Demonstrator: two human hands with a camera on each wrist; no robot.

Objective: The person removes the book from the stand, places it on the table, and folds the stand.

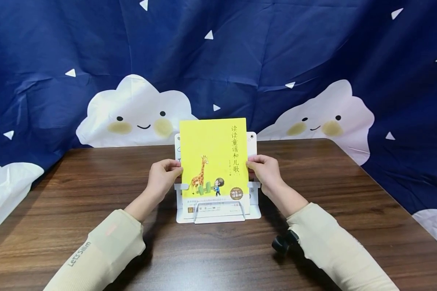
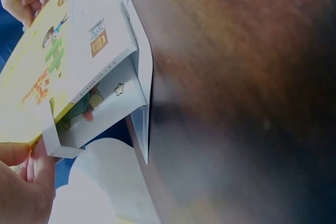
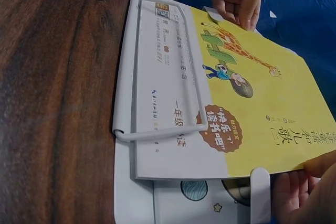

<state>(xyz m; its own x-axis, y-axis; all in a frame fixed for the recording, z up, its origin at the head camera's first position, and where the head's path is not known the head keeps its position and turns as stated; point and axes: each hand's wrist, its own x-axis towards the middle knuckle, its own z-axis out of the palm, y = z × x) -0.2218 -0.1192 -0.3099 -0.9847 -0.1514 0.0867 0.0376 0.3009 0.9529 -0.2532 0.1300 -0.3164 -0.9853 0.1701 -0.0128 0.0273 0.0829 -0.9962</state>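
A yellow book [image 1: 215, 161] with a giraffe on its cover stands upright on a white book stand [image 1: 255, 210], behind the stand's wire bar [image 1: 220, 220]. My left hand [image 1: 162, 176] pinches the book's left edge between thumb and fingers. On the opposite edge, my right hand [image 1: 266, 171] pinches it at about the same height. Side clips [image 1: 182, 186] of the stand sit just below both hands. In the right wrist view, one clip [image 3: 260, 195] overlaps the cover's edge beside the right thumb. Part of the stand's printed back panel [image 2: 113, 98] shows behind the book.
The stand rests on a dark wooden table [image 1: 218, 258]. A small black object [image 1: 281, 244] is by the right sleeve. Behind the table hangs a blue curtain [image 1: 233, 60] with smiling white clouds.
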